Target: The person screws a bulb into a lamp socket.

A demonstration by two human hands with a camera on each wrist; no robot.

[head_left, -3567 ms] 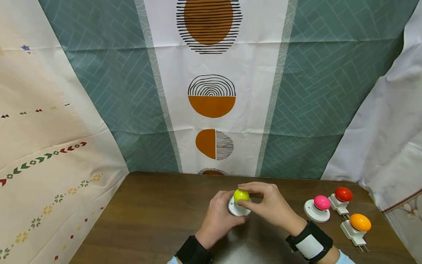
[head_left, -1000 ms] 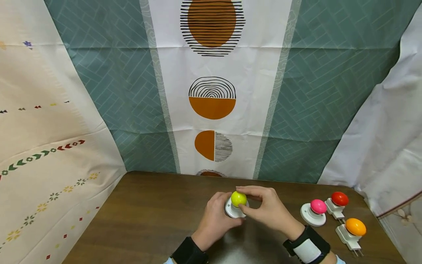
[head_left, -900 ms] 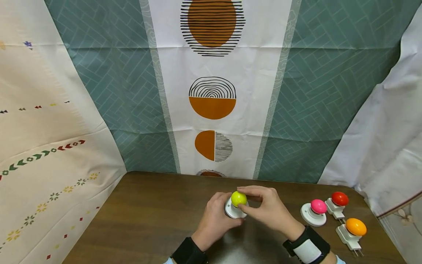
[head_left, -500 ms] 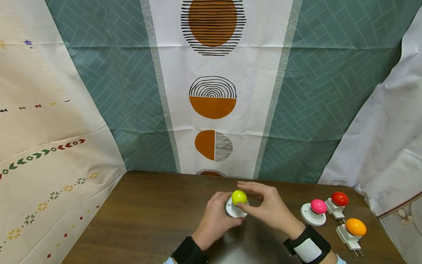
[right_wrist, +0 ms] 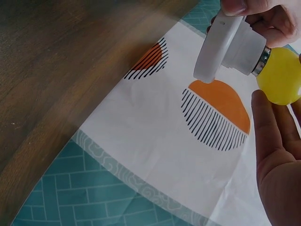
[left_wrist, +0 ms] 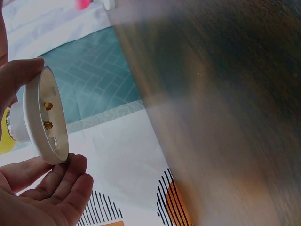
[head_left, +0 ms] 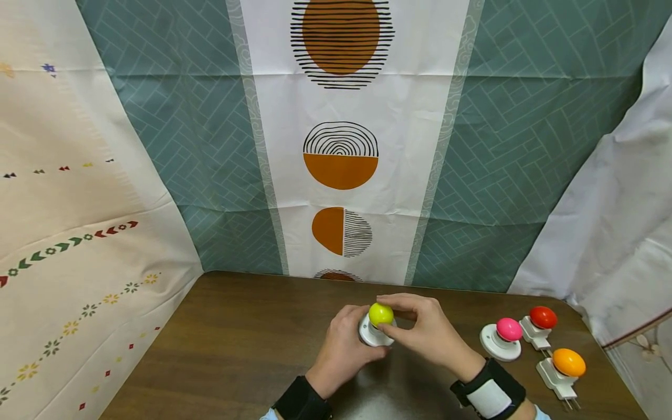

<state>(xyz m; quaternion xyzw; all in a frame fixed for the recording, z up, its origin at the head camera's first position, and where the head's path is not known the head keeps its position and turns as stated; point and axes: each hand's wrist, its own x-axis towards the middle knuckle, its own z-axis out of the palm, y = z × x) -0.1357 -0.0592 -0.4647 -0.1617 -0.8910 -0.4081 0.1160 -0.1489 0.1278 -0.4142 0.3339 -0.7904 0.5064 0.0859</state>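
Observation:
In the head view my left hand [head_left: 341, 350] grips a white round lamp holder [head_left: 370, 335] by its base, thumb and fingers at the rim. A yellow-green light bulb [head_left: 381, 314] sits in its socket, and my right hand [head_left: 427, 326] pinches the bulb between thumb and fingers. The left wrist view shows the hollow underside of the lamp holder [left_wrist: 52, 101], with brass terminals [left_wrist: 48, 125] inside. Seen from the right wrist, a band of the bulb's metal screw base [right_wrist: 263, 61] shows between socket and yellow globe [right_wrist: 281, 77]. Both are held up off the table.
On the right of the brown table [head_left: 236, 350] stand a pink bulb [head_left: 509, 329] in a round white holder, a red bulb [head_left: 543, 317] and an orange bulb [head_left: 569, 362], these two in white plug-in holders with prongs. Patterned cloth [head_left: 210, 146] hangs behind.
My right fingers lifted slightly off the bulb half a second ago and now close on it again. The left hand keeps its grip on the lamp holder. The head view has shifted slightly.

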